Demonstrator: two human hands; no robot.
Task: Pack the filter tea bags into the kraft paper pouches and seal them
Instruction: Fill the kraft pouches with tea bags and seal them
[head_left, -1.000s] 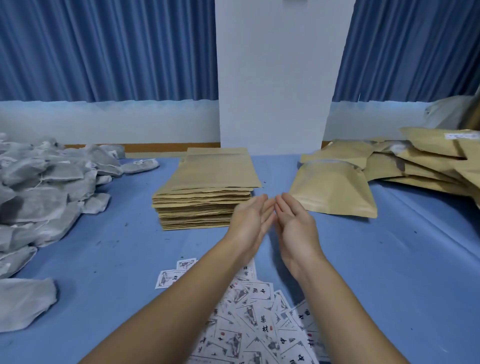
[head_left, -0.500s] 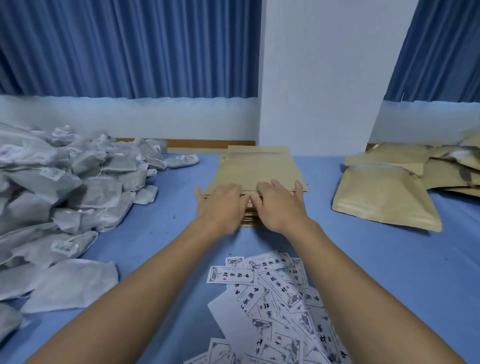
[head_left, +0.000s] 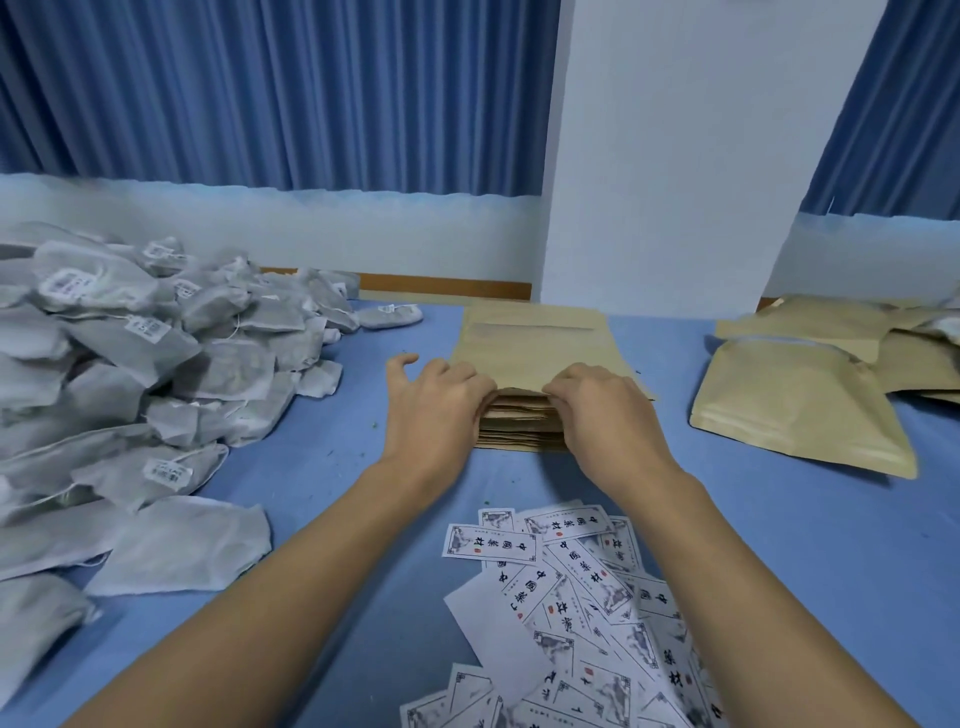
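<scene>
A person's hands work at the near short edge of a stack of kraft paper pouches (head_left: 530, 353) in the middle of a blue-covered table (head_left: 311, 467). The flat, empty pouches lie with their long axis running straight away from the person toward a white pillar (head_left: 675, 156). A faint band crosses the top pouch (head_left: 535, 338) near its far end.

The left hand (head_left: 436, 410) sits at the stack's near left corner, fingers curled over the edge of the pile and thumb splayed out to the left, clear of the paper. The right hand (head_left: 602, 410) is at the near right, its fingertips bunched on the lip of the top pouch – the thumb is hidden, so whether it reaches underneath cannot be told.

The cloth is flecked with small green crumbs. Behind the table run a low white wall, a wooden strip and pleated blue curtains (head_left: 260, 93) on both sides of the pillar.

To the left, well apart from the stack, a loose heap of grey-white filter tea bags (head_left: 130, 364) spreads to the table's edge, some showing small printed tags. To the right lie bulging filled pouches (head_left: 795, 410), overlapping one another; their contents are hidden. Near the person, between the forearms, printed paper labels (head_left: 571, 571) lie scattered – black characters on white, some turned blank side up.
</scene>
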